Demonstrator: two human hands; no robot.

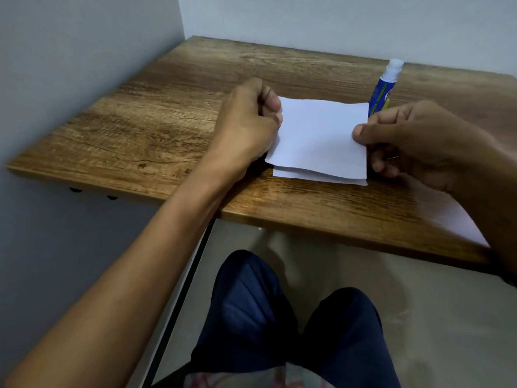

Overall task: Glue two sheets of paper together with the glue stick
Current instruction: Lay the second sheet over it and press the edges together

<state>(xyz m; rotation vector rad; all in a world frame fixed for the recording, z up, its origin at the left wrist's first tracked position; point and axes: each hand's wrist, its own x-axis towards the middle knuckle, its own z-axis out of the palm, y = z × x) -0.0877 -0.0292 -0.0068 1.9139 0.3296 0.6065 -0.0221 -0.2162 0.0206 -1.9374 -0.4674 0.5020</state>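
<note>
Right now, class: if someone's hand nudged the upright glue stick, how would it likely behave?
The glue stick stands upright on the wooden table, tall and narrow, so a sideways nudge would probably tip it. Its round body would then likely roll. It looks like light plastic, so it should lift easily.

Open tabletop [140, 121] left of left hand [249, 121], back to wall [84, 37] corner. Free strip behind paper [319, 135], btwn hands. Glue stick [384, 88] upright at paper's far-right corner, just behind right hand [414, 141], blocking reach there. Narrow clear strip along near edge.
</note>
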